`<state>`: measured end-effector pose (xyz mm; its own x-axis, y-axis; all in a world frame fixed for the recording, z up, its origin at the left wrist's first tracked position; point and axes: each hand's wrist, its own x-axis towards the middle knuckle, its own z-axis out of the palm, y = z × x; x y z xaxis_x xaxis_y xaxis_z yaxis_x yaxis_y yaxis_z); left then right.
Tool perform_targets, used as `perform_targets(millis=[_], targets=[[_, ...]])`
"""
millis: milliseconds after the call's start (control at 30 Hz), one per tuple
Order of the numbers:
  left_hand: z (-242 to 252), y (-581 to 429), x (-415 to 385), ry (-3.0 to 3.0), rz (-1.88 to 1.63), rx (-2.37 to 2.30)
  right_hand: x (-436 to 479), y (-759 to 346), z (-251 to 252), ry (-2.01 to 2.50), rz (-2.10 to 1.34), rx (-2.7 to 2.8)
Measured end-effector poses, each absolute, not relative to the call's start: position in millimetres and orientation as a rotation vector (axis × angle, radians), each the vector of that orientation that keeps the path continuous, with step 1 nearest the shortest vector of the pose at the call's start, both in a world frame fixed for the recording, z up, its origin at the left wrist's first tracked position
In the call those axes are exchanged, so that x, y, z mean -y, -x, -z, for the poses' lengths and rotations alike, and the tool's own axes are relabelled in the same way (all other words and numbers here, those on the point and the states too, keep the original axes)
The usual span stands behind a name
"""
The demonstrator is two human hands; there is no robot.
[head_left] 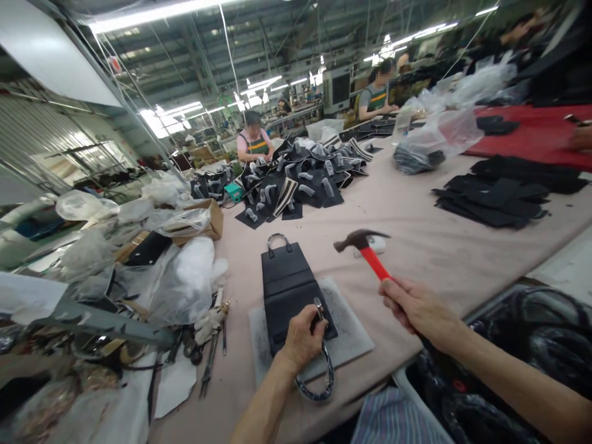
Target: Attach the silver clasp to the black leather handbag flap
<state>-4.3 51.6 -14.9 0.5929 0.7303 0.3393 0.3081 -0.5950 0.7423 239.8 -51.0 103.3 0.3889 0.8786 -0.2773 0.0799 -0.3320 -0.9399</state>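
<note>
A black leather bag panel with a curved handle at its far end lies on a grey pad near the table's front edge. My left hand is closed in a pinch around a small metal punch standing on the panel's near end. A second looped handle hangs below that hand. My right hand grips the red shaft of a hammer, whose dark head is raised above the table to the right of the panel.
A pale cloth-covered table stretches away. Plastic bags, tools and a cardboard box crowd the left. Piles of black pieces and stacked black panels lie farther off. Other workers sit at the far end.
</note>
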Motion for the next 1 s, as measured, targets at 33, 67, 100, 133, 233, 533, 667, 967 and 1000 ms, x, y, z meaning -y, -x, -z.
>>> perform_targets(millis=[33, 67, 100, 133, 233, 533, 667, 967, 1000], targets=[[14.1, 4.5, -51.4, -2.185, -0.859, -0.817, 54.2, -239.2, -121.7, 1.694, -0.88, 0.995], [13.6, 4.6, -51.2, -2.19, -0.865, -0.815, 57.6, -237.8, -136.5, 1.684, -0.672, 1.133], [13.3, 4.6, -51.1, -2.194, -0.872, -0.813, 61.1, -235.5, -146.5, 1.68, -0.475, 1.248], [13.3, 4.6, -50.9, -2.197, -0.878, -0.81, 64.5, -232.5, -151.1, 1.668, -0.32, 1.349], [13.8, 4.1, -50.7, -2.217, -0.867, -0.799, 70.7, -224.4, -142.6, 1.693, -0.155, 1.685], [18.6, 4.6, -52.5, -2.23, -0.84, -0.817, 74.9, -222.0, -151.5, 1.665, 0.034, 1.536], [21.7, 1.3, -53.1, -2.266, -0.827, -0.826, 77.0, -221.5, -135.1, 1.727, -0.15, 1.998], [19.1, 6.3, -44.8, -2.193, -0.886, -0.833, 77.4, -217.9, -120.6, 1.691, -0.171, 1.745], [18.9, 4.6, -44.5, -2.189, -0.908, -0.805, 80.6, -219.4, -112.2, 1.756, -0.192, 1.902]])
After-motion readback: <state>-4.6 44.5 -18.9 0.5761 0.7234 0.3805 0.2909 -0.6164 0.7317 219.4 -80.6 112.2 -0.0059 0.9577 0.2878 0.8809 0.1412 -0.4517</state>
